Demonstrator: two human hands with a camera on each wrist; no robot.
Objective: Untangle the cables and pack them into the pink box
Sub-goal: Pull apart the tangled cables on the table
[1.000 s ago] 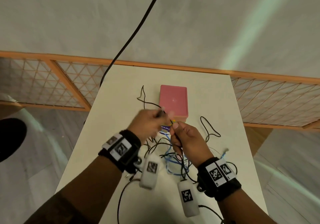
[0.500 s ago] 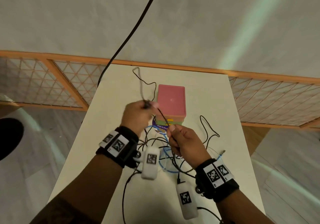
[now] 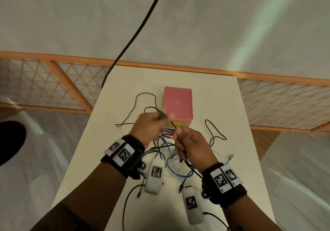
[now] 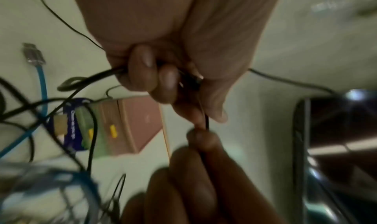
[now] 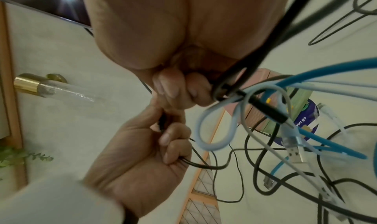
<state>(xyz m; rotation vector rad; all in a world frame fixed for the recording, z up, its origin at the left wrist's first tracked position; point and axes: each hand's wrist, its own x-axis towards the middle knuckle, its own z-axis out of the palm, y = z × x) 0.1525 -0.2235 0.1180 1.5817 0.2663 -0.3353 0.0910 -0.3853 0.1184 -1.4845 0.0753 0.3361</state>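
A closed pink box [image 3: 177, 104] sits mid-table on a green and purple stack. In front of it my left hand [image 3: 161, 118] grips a thin black cable [image 3: 172, 124], whose free length loops on the table left of the box. My right hand [image 3: 178, 132] pinches the same cable a short way along. In the left wrist view the left fingers [image 4: 142, 69] curl round the black cable [image 4: 207, 119] above the right fingertips [image 4: 200, 138]. Under both hands lies a tangle of black, white and blue cables [image 3: 171, 168]; the blue cable [image 5: 326, 69] hangs beside my right hand [image 5: 183, 92].
A thick black cord [image 3: 139, 31] hangs down past the table's far left corner. An orange lattice railing [image 3: 53, 84] runs behind the white table [image 3: 223, 97]. Another black cable loop [image 3: 214, 132] lies right of the box. A dark screen [image 4: 336, 146] stands to the left.
My left hand has come back rightward toward the right hand. The black cable's free end, raised half a second ago, now lies in a wide loop left of the box.
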